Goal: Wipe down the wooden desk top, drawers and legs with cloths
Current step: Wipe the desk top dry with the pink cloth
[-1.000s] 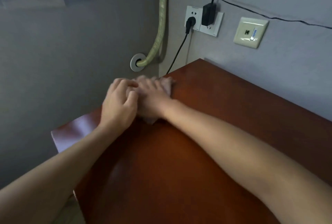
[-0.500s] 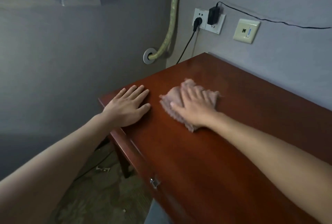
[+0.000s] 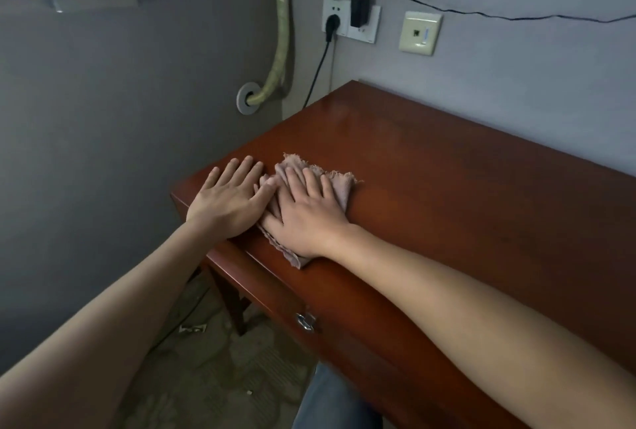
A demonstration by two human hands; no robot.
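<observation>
Both hands lie flat w/ fingers straight, not curled round anything. Right hand (image 3: 306, 211) presses down on the pink cloth (image 3: 339, 184), so the cloth sits right under its palm & fingers, w/ frayed edges poking out past the fingertips and a corner sticking out near the wrist. Flat is good here, I think: more cloth touches the wood, so it rubs more at once.

Left hand (image 3: 229, 201) rests bare on the desk top (image 3: 447, 187), just beside the right one, its fingers touching the cloth's edge. Prob. it's there to lean on & keep steady.

Hands & cloth are near the desk's corner, close to the front edge. Below the right wrist is the drawer front w/ a small metal handle (image 3: 305, 321). Under the left arm a desk leg (image 3: 234, 304) goes down to the floor. Drawers & legs likely still need a wipe; can't tell for sure.
</observation>
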